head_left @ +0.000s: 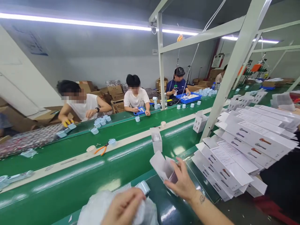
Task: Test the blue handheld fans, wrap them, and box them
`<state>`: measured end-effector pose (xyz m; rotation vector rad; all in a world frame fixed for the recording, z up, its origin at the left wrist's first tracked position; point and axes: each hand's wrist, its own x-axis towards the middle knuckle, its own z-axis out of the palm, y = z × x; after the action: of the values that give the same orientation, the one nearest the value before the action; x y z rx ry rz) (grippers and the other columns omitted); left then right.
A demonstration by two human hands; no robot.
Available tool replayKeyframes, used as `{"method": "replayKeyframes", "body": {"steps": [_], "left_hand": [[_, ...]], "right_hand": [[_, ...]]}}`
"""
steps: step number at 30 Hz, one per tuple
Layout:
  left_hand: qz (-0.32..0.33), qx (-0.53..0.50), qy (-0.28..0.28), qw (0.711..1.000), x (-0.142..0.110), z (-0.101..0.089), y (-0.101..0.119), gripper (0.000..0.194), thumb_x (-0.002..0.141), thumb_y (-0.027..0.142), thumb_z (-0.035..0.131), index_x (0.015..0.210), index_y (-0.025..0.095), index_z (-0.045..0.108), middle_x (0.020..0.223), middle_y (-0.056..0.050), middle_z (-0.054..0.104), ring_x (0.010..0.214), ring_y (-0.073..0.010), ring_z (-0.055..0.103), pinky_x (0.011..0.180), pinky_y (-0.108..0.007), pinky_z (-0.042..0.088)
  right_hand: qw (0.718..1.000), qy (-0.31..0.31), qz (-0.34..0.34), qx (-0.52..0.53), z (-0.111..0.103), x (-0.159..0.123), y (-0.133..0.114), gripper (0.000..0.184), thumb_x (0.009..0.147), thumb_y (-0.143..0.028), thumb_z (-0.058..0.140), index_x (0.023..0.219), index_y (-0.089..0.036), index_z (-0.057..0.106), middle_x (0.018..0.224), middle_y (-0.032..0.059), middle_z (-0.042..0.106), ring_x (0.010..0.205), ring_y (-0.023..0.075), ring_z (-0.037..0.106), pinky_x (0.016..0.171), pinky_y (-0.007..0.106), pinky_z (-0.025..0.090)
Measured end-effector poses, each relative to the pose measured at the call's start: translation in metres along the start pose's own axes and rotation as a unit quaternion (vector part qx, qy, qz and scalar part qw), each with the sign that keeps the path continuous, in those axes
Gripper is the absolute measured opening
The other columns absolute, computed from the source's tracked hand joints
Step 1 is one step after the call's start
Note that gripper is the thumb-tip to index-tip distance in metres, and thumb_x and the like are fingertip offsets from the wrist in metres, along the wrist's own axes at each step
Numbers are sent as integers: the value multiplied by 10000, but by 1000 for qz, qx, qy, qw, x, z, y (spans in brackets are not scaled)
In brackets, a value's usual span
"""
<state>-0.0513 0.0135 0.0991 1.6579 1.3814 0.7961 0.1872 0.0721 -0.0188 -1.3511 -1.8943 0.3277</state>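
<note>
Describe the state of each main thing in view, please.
White cardboard box at right hand: open, flap raised
Translucent plastic bag at left hand: crumpled
Next white cardboard box: upright, open
Orange-handled pliers: handles spread
Printed white cardboard cartons: piled
White strip light: lit

Site: factory floor, assembly and packing line. Evidence: green conveyor belt (58,197) running across; workers (137,99) along its far side, 9 to 2 o'clock; blue parts tray (190,100) between 2 and 3; stacked printed cartons (243,153) toward 4; cardboard boxes (116,92) at 10; tube light (93,23) overhead at 11.
</note>
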Motion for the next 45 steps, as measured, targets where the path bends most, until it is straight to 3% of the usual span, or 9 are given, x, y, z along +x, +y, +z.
{"method": "replayKeyframes", "body": {"steps": [4, 7, 10, 16, 19, 27, 35, 38, 45], "left_hand": [[-8, -250, 271, 929, 21, -16, 23, 307, 747, 483, 634, 717, 178, 617, 657, 1, 618, 551, -119, 505, 504, -209, 398], [13, -324, 323, 889, 49, 9, 15, 310, 720, 481, 649, 722, 177, 587, 600, 27, 570, 508, -101, 474, 489, -205, 389], [16, -243, 343, 907, 60, 24, 0, 283, 760, 463, 596, 737, 181, 581, 621, 23, 570, 547, -116, 488, 521, -216, 396], [30, 57, 71, 995, 53, 10, 22, 254, 827, 354, 459, 679, 192, 588, 596, 20, 555, 566, -131, 486, 543, -224, 359], [76, 138, -71, 985, 68, 12, 43, 261, 842, 287, 406, 688, 195, 596, 623, 25, 563, 602, -124, 496, 587, -220, 376], [224, 274, -218, 909, 98, 40, 73, 265, 742, 72, 410, 790, 214, 629, 772, 1, 668, 718, -138, 575, 684, -228, 417], [116, 247, -76, 959, 73, 37, 51, 280, 882, 310, 448, 1094, 191, 587, 1014, -63, 664, 906, -190, 604, 792, -287, 471], [111, 334, -128, 927, 44, 28, 53, 629, 738, 313, 670, 1315, 263, 424, 1157, -68, 597, 1018, -237, 564, 843, -324, 463], [174, 519, -180, 817, 43, 45, 79, 316, 699, 56, 576, 955, 242, 584, 834, -51, 597, 789, -246, 587, 658, -312, 459]], "right_hand": [[999, -8, -31, 44, 54, -40, -2, 806, 711, -317, 681, 1402, -212, 281, 1268, 157, 416, 1166, 337, 483, 970, 490, 461], [997, -19, -18, 70, 60, -51, -10, 824, 684, -320, 707, 1386, -220, 288, 1206, 141, 469, 1144, 344, 501, 961, 501, 467], [997, -20, 10, 78, 56, -52, -11, 852, 645, -296, 731, 1365, -228, 281, 1226, 143, 454, 1153, 354, 494, 962, 509, 465], [996, -51, -2, 77, 57, -63, -9, 914, 623, -214, 718, 1385, -230, 213, 1259, 156, 434, 1176, 358, 469, 984, 517, 445], [995, -62, -3, 81, 56, -70, -7, 909, 619, -206, 704, 1385, -221, 214, 1279, 161, 419, 1197, 364, 453, 982, 522, 445], [998, -20, 11, 66, 60, -76, 0, 800, 709, -296, 665, 1371, -209, 223, 1268, 176, 420, 1193, 382, 464, 954, 549, 453], [997, -42, 19, 69, 50, -87, 6, 797, 756, -354, 649, 1402, -225, 199, 1305, 170, 415, 1205, 366, 466, 927, 508, 489], [997, -51, 6, 62, 45, -88, 10, 793, 759, -402, 652, 1405, -246, 218, 1292, 164, 446, 1187, 371, 480, 891, 499, 515], [997, -49, -17, 57, 57, -95, 12, 632, 849, -371, 544, 1401, -225, 274, 1237, 174, 513, 1122, 356, 544, 856, 497, 534]]}}
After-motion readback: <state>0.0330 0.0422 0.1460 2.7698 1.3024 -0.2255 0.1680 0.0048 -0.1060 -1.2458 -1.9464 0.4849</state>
